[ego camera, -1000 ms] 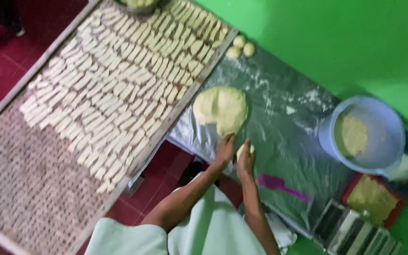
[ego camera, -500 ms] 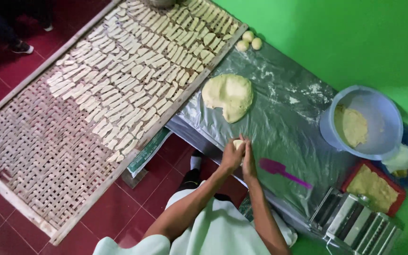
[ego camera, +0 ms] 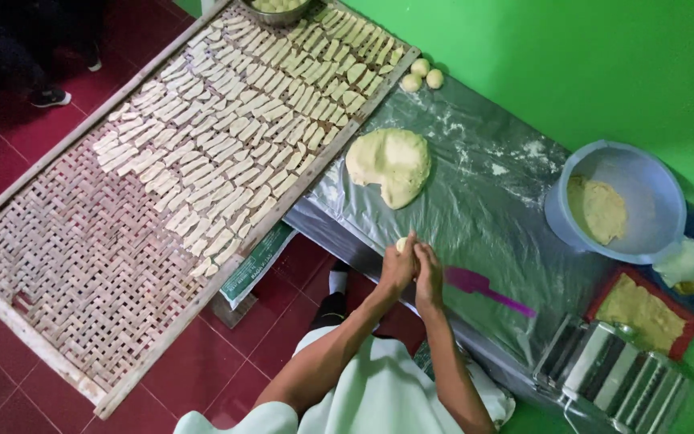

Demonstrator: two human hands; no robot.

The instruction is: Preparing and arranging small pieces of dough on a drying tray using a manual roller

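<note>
Both hands are pressing together around a small piece of dough (ego camera: pixel 402 243), the left hand (ego camera: pixel 398 269) and the right hand (ego camera: pixel 429 277) palm to palm, so each grip is closing on it and only a pale yellow tip is showing above the fingers. Compared with half a second ago, the hands are staying joined at the near edge of the table (ego camera: pixel 483 209), and the piece between them is looking about the same; the view itself is shifting a little, so the things are sitting lower and more to the right.

Just to the right of the hands a purple scraper (ego camera: pixel 487 289) is lying on the plastic-covered table. Further away, the big dough mass (ego camera: pixel 391 165) is lying flat with a bite-shaped gap in its near edge. Two small dough balls (ego camera: pixel 423 74) are resting near the far corner. A pale blue bowl (ego camera: pixel 644 181) with more dough is standing at the right, and a metal roller machine (ego camera: pixel 616 374) is standing near the table's right end. On the left, the woven bamboo tray (ego camera: pixel 58 265) is carrying many rows of cut dough strips (ego camera: pixel 242 128).
</note>
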